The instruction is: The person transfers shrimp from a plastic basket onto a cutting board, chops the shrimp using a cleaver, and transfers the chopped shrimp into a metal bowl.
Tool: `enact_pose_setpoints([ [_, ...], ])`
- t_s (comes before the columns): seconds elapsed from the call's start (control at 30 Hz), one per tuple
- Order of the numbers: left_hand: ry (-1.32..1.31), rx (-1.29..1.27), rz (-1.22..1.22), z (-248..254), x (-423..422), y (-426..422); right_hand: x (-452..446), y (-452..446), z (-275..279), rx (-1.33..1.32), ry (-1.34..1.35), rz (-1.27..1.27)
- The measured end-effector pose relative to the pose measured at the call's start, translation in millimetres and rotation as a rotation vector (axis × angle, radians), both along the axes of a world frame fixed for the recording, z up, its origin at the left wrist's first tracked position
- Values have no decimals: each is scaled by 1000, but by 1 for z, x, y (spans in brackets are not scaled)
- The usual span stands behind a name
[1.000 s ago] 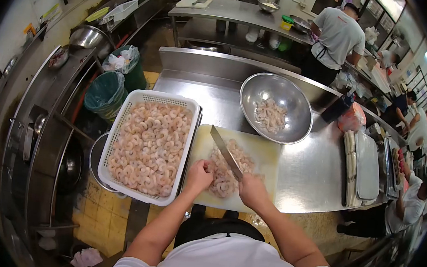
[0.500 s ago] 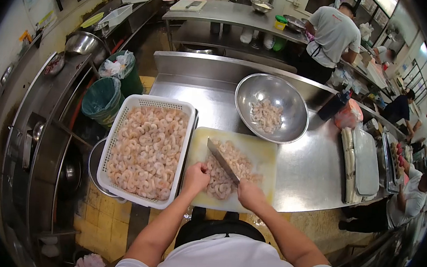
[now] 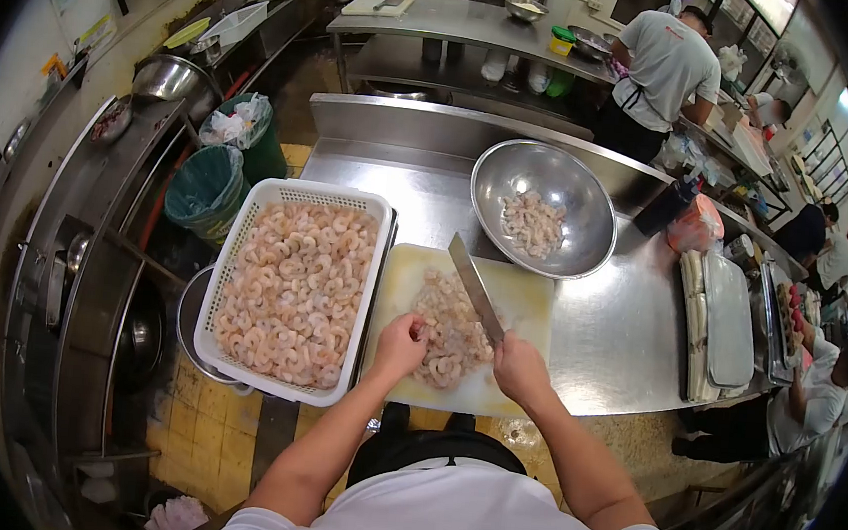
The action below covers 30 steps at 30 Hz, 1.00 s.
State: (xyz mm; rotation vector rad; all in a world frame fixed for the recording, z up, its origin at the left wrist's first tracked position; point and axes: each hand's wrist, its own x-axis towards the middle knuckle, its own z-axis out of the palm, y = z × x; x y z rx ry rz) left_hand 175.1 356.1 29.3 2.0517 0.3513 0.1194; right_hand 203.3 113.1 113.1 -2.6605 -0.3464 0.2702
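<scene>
Here, peeled shrimp (image 3: 292,295) fill a perforated white basket (image 3: 330,194), left of centre.
A steel bowl (image 3: 586,228), upper right of centre, holds a smaller pile (image 3: 533,224). Lower centre, the right hand (image 3: 523,370) clamps a kitchen knife (image 3: 478,292), slanting along the shrimp heap (image 3: 451,345) on a cutting board (image 3: 533,301); the left hand (image 3: 400,348), apart, curls at the heap's left edge, grip unclear.

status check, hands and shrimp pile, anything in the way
Right hand gripping knife at right side of shrimp pile. Left hand curled at left edge, grip unclear. Pile on cutting board, nothing seen blocking it.
</scene>
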Motion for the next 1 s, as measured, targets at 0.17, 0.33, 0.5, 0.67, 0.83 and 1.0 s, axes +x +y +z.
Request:
enact_pose_setpoints([
  [0.17, -163, 81, -86, 12, -10, -3, -8, -7, -29, -22, 28, -14],
  [0.33, -476, 240, -483, 27, -19, -6, -50, -1, 30, -3, 116, -5],
  [0.5, -257, 338, -593, 10, -15, -14, -59, 19, -22, -5, 69, 86],
  [0.67, -168, 392, -646, 18, 4, -14, -49, 22, -3, -40, 64, 97],
  [0.83, -89, 380, -662, 11, 14, -8, -68, 21, 14, -67, 150, 75],
  [1.0, -65, 427, -684, 17, 9, -6, -48, 30, -2, -31, 85, 97],
])
